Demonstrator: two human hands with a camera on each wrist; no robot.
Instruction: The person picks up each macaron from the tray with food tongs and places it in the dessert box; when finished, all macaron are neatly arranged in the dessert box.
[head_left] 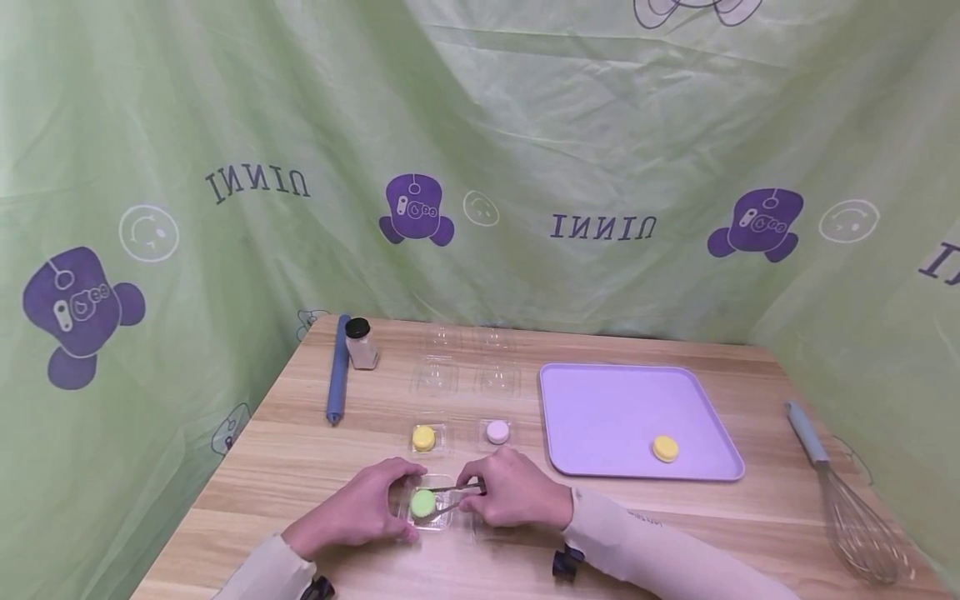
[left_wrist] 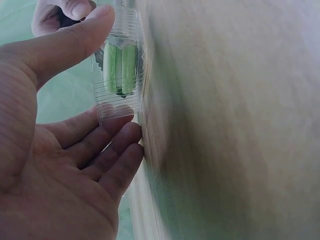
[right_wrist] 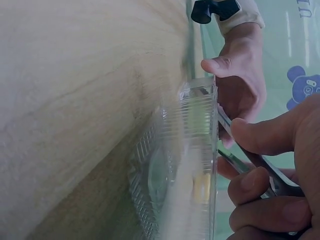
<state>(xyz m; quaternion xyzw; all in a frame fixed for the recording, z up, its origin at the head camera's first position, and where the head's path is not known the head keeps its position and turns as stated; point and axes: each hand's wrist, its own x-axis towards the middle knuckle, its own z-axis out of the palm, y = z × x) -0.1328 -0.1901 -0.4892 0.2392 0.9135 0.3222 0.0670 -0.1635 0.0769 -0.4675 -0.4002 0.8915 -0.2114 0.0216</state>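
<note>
In the head view a green macaron [head_left: 423, 503] sits in a small clear plastic box [head_left: 442, 523]. My left hand [head_left: 366, 505] holds this box at its sides, thumb at the near edge and fingers at the far one. In the left wrist view the macaron [left_wrist: 120, 69] stands behind the ribbed box wall, below the thumb [left_wrist: 82, 42]. My right hand [head_left: 517, 490] grips metal tongs [head_left: 448, 507], whose two arms reach over the box to either side of the macaron. The right wrist view shows the tongs [right_wrist: 265, 172] between thumb and fingers.
Beyond the hands, a yellow macaron [head_left: 423, 438] and a pink macaron [head_left: 497, 431] sit in clear boxes. Several clear boxes [head_left: 438, 377] stand behind. A purple tray [head_left: 607, 417] bears another yellow macaron [head_left: 665, 448]. A whisk [head_left: 847, 508], rolling pin [head_left: 338, 375] and jar [head_left: 363, 348] lie around.
</note>
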